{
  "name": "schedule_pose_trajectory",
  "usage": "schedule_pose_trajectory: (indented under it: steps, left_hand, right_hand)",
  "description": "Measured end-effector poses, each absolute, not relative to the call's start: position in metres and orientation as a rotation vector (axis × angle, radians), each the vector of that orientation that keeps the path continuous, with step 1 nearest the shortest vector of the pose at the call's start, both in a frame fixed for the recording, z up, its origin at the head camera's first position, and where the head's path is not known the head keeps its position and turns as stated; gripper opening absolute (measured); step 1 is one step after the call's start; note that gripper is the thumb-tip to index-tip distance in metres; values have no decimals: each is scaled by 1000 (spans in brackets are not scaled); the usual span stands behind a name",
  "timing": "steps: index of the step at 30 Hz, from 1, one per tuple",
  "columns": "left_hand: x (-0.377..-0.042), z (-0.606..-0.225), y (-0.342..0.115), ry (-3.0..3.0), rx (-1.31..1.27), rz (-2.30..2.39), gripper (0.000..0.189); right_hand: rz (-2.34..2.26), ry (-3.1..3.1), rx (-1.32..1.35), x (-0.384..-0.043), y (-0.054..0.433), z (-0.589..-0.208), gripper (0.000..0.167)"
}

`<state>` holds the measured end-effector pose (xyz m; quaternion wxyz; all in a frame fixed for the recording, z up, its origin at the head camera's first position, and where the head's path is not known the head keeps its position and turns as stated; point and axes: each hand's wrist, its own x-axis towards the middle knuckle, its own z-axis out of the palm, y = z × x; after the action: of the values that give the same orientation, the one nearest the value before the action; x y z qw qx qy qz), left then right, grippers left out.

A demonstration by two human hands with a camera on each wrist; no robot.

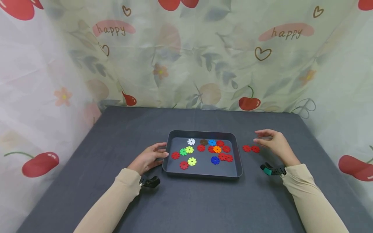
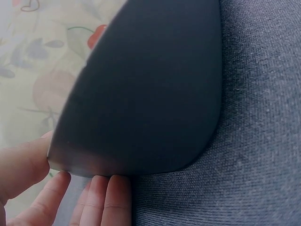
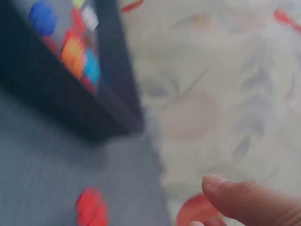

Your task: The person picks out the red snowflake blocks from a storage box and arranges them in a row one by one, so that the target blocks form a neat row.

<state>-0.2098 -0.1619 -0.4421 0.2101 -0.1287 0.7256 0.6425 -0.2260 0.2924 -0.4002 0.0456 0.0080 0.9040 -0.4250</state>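
A dark shallow tray (image 1: 201,173) holds several flower-shaped plastic discs in red, yellow, green, white, brown, orange and blue. At the tray's left side, my left hand (image 1: 149,157) pinches the wall; the left wrist view shows the thumb at the rim and the fingertips (image 2: 117,188) against the outside. Beyond the right side, two red discs (image 1: 251,148) lie on the cloth, touching or nearly so. My right hand (image 1: 274,144) hovers close above and right of them, thumb and index finger apart, with nothing seen between them. In the right wrist view only part of that hand shows.
Dark grey cloth (image 1: 180,202) covers the table. A patterned curtain (image 1: 186,64) hangs behind it and along both sides. Black bands with small devices (image 1: 150,182) sit on both wrists.
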Motion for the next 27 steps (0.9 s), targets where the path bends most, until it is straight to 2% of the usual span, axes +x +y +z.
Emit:
schedule_pose_trajectory:
  steps: [15,21,27]
  left_hand:
    - [-210,-442,-162,2004,-349,1807,61]
    - [-209,-442,-162,2011,-352,1797,61]
    - [-210,-444,-162,2008,-354,1801,62]
  right_hand:
    - [-1508,2706,-359,-211,202,-339,44]
    - [-1583,2584,-498,-208,162,-336,39]
    - [-1588,2438,-572,-202,121,-350,37]
